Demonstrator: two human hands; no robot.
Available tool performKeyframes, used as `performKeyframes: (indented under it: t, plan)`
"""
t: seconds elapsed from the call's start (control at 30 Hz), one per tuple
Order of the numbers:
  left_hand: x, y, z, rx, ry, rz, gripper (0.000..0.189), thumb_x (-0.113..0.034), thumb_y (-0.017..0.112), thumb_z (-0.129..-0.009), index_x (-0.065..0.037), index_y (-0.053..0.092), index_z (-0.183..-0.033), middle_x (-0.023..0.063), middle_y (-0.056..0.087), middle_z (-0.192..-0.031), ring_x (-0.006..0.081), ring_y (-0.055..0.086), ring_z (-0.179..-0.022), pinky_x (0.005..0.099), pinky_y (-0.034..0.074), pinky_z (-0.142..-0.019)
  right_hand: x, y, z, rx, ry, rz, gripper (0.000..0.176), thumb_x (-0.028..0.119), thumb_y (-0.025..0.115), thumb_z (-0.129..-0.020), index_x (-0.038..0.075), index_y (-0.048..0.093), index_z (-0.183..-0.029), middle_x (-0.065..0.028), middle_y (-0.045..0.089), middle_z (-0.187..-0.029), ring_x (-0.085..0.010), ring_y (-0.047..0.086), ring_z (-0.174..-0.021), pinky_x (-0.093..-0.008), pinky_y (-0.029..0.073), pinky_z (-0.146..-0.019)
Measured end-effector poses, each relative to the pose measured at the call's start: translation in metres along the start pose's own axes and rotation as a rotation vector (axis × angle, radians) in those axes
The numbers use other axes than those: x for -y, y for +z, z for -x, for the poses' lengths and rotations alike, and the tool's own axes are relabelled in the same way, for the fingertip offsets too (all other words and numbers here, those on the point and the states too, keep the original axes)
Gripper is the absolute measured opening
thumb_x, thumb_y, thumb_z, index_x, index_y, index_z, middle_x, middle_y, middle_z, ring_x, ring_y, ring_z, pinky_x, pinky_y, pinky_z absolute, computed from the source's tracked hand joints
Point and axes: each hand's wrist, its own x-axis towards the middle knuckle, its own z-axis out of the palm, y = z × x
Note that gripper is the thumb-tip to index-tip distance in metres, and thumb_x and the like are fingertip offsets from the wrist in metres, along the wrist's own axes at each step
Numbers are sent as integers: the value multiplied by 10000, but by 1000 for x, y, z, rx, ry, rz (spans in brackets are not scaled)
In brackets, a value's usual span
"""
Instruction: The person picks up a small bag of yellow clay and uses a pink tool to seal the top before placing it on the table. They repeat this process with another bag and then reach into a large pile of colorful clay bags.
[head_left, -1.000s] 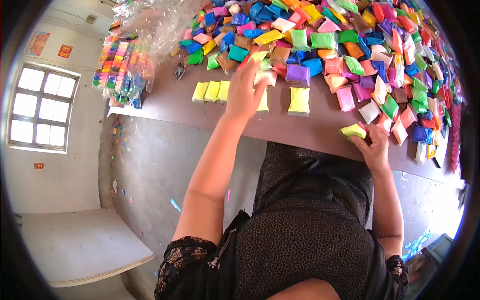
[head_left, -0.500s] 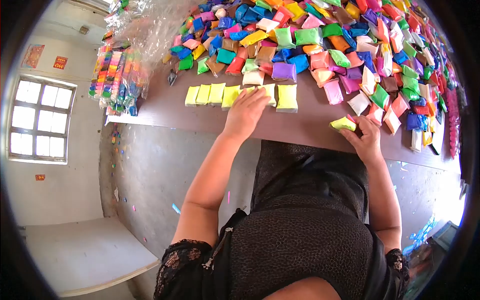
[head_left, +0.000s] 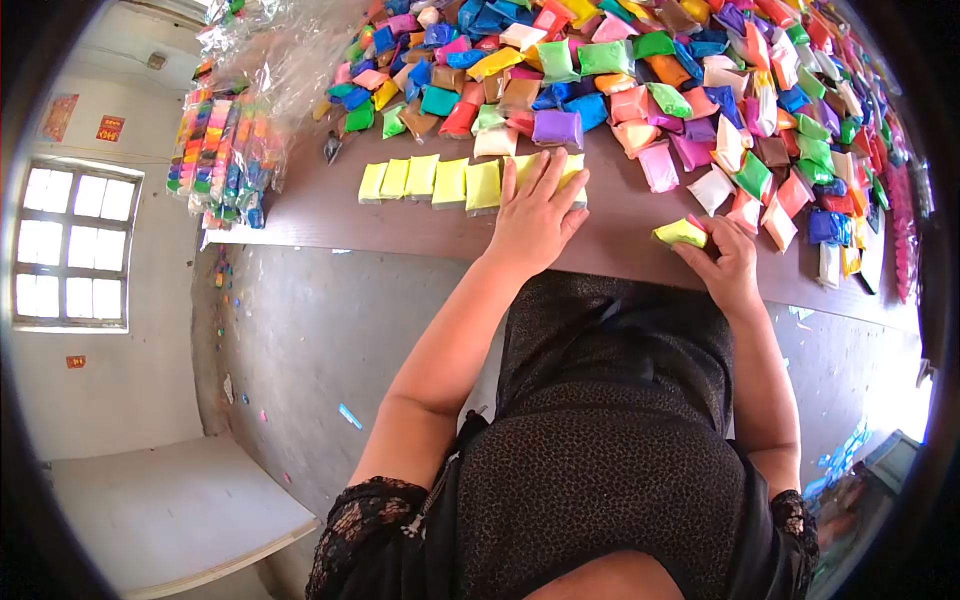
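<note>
A row of several yellow packets (head_left: 421, 177) lies along the brown table (head_left: 400, 225). My left hand (head_left: 535, 215) rests flat over the right end of the row, fingers spread, partly covering the packets there. To the right, my right hand (head_left: 727, 258) is closed on a yellow packet (head_left: 681, 232), with a bit of pink showing at its top edge. Just beyond the row sits a purple packet (head_left: 557, 128), part of a large pile of small colourful packets (head_left: 608, 58).
Clear plastic bags of coloured packets (head_left: 215, 140) stand at the table's left end. A white board (head_left: 170, 500) is at the lower left, beneath a window (head_left: 72, 245). Blue scraps (head_left: 840, 460) lie on the floor at right.
My left hand has slid right along the row, from its middle to its right end. My right hand keeps hold of the yellow packet, nearly in place.
</note>
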Motion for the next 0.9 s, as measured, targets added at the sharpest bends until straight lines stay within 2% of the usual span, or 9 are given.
performKeyframes:
  t: [0.23, 0.27, 0.3, 0.4, 0.5, 0.63, 0.77, 0.87, 0.9]
  plan:
    - [36, -20, 15, 120, 104, 110, 482, -332, 643, -905, -156, 550, -1344, 112, 379, -1528, 303, 336, -1421, 514, 179, -1180, 1, 1, -2, -2, 9, 3, 325, 173, 816, -773, -12, 661, -990, -61, 595, -775, -156, 541, -659, -287, 452, -611]
    - [37, -23, 18, 105, 106, 118, 595, -376, 651, -894, -147, 475, -1414, 139, 325, -1554, 332, 281, -1447, 535, 154, -1180, 0, 1, -2, 4, 5, -2, 325, 173, 816, -773, -12, 661, -990, -61, 595, -775, -156, 541, -659, -287, 452, -611]
    - [35, -27, 20, 105, 99, 114, 595, -376, 651, -894, -147, 475, -1414, 139, 325, -1554, 332, 281, -1447, 535, 154, -1180, -2, 1, -2, -6, -15, 15, 325, 174, 815, -773, -12, 661, -990, -67, 605, -787, -166, 549, -674, -294, 458, -621]
    - [44, -23, 32, -140, -269, -72, 772, -520, 582, -914, -116, 314, -1515, 224, 229, -1572, 387, 185, -1473, 623, 115, -1152, -1, 1, -1, -11, -30, 20, 326, 177, 813, -775, -13, 661, -992, -78, 621, -810, -186, 561, -701, -304, 467, -643]
    - [80, -26, 46, -84, -427, -101, 747, -507, 564, -932, -118, 309, -1517, 204, 187, -1595, 391, 159, -1479, 591, 108, -1166, 1, 1, -1, -1, -2, 5, 328, 178, 812, -775, -14, 661, -994, -86, 629, -824, -200, 571, -721, -308, 473, -664]
    - [105, -32, 53, 172, -269, -119, 725, -528, 568, -921, -157, 350, -1505, 189, 200, -1595, 380, 176, -1476, 584, 120, -1169, 1, 0, -2, 22, 44, -11, 330, 180, 811, -776, -15, 661, -995, -89, 632, -833, -210, 579, -732, -311, 476, -683]
    - [116, -30, 46, 157, -267, -97, 736, -545, 585, -900, -156, 376, -1490, 191, 251, -1575, 371, 215, -1465, 583, 135, -1167, 1, -1, -3, 44, 58, 11, 334, 185, 812, -779, -17, 661, -997, -87, 633, -833, -203, 579, -738, -309, 476, -678]
    - [108, -34, 44, 160, -265, -89, 672, -477, 570, -936, -155, 369, -1491, 187, 264, -1571, 370, 224, -1463, 567, 152, -1170, -1, -2, -2, 38, 54, 55, 345, 195, 817, -775, -18, 660, -996, -90, 633, -834, -202, 581, -746, -306, 477, -672]
    - [97, -39, 44, 86, -249, -4, 609, -414, 563, -953, -132, 403, -1469, 173, 299, -1560, 355, 242, -1459, 551, 150, -1175, 1, -2, -2, 53, 66, 61, 350, 200, 819, -771, -18, 659, -994, -93, 633, -836, -206, 583, -746, -308, 478, -668]
